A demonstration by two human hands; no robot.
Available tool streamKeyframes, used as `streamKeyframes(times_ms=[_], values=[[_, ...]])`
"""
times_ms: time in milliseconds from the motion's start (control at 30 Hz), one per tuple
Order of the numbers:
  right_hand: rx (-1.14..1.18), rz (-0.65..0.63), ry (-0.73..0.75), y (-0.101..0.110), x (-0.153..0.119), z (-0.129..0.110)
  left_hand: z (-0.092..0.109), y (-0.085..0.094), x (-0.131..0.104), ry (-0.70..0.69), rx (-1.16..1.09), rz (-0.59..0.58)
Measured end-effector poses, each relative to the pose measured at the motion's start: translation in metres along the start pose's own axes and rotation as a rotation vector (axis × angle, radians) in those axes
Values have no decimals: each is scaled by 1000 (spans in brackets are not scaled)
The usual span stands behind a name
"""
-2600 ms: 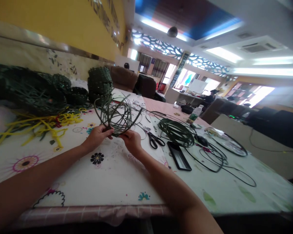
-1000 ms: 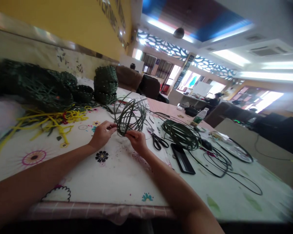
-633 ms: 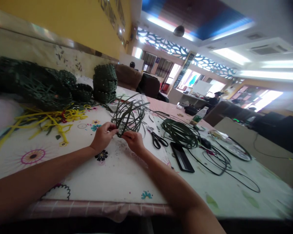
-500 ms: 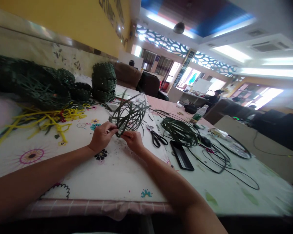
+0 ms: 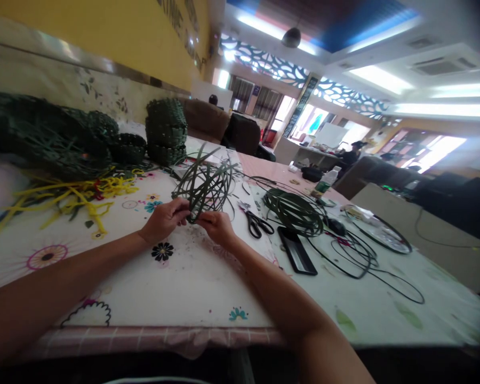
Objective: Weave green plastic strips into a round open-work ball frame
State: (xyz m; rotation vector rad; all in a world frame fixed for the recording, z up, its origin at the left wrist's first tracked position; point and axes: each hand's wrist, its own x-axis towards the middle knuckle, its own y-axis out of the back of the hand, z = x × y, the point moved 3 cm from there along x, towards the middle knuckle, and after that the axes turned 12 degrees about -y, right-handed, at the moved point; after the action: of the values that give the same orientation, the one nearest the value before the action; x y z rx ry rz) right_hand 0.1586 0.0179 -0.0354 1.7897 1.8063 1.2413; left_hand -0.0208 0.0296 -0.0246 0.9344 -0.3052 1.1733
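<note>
An open ball-like weave of dark green strips (image 5: 208,184) stands over the flowered tablecloth, its loose ends pointing up and away from me. My left hand (image 5: 167,220) pinches its near lower edge from the left. Close beside it, my right hand (image 5: 216,225) grips the same edge from the right, fingers pressed together. The fingertips hide the bit of strip between them. Black-handled scissors (image 5: 256,221) lie to the right of my right hand, and past them rests a coil of green strip (image 5: 294,212).
Finished green baskets (image 5: 166,130) and yellow strips (image 5: 100,192) are at the left back. On the right are a black tray-like object (image 5: 297,250), a bottle (image 5: 327,181) and loose strip loops (image 5: 356,256). A person (image 5: 352,153) sits far behind.
The view has shifted slightly. Both hands keep their pinch on the green weave, whose strips have tilted and spread a little to the left.
</note>
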Motion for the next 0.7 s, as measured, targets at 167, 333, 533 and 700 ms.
streamKeyframes(times_ms=[167, 333, 533, 700], values=[[15, -24, 8, 0, 1, 0, 0, 4, 5, 51, -33, -91], [-3, -34, 18, -3, 1, -1, -6, 3, 4, 110, 66, -10], [18, -25, -4, -3, 2, 1, -12, 1, 4, 157, 42, 11], [59, -16, -19, 0, 3, 4, -13, 8, 7, 94, -169, -151]])
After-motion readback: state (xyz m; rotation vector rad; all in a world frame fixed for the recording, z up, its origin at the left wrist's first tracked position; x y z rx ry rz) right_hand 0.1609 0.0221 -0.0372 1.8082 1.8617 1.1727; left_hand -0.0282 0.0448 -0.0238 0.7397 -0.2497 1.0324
